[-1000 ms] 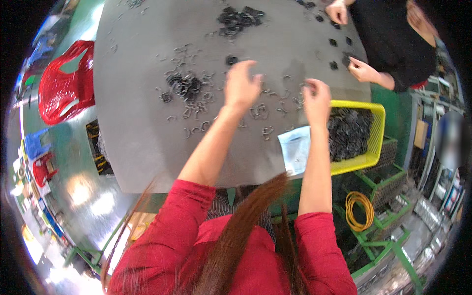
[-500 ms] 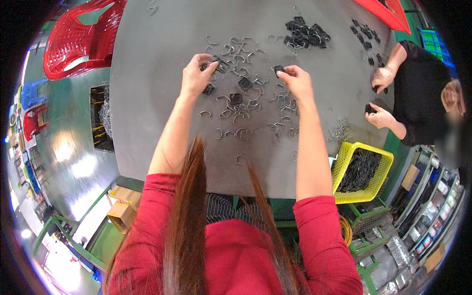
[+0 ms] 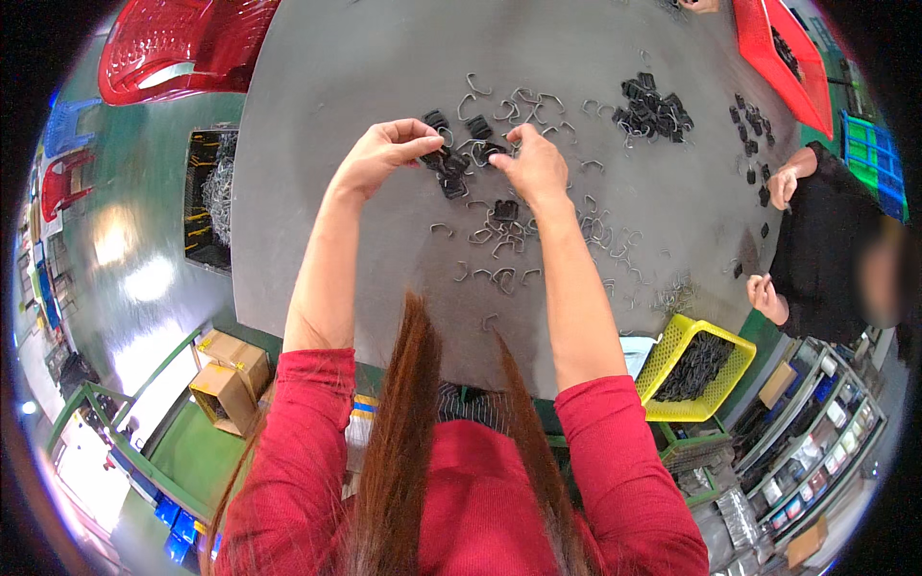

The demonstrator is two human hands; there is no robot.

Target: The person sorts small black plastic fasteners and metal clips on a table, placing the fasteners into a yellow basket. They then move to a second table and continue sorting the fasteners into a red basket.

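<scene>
My left hand [image 3: 384, 156] pinches a small black plastic piece at its fingertips, just above a little group of similar black pieces [image 3: 451, 182] on the table. Close to its right, my right hand [image 3: 536, 171] has its thumb and fingers closed on another black plastic piece [image 3: 488, 154]. The fingers partly cover both held pieces. Bent silver wire hooks [image 3: 504, 248] lie scattered around and below the hands. One more black piece [image 3: 506, 210] sits among those hooks, and another [image 3: 478, 127] lies between the hands.
A heap of black pieces [image 3: 651, 110] lies farther right on the grey table [image 3: 336, 58]. A yellow basket [image 3: 740, 370] of black parts stands at the near right corner, and a red bin [image 3: 812, 96] at the far right. A co-worker's hands [image 3: 786, 187] are at the right edge.
My right hand has moved left, bringing its black piece close to my left hand. The whole view has shifted somewhat. The co-worker's hands have moved apart.
</scene>
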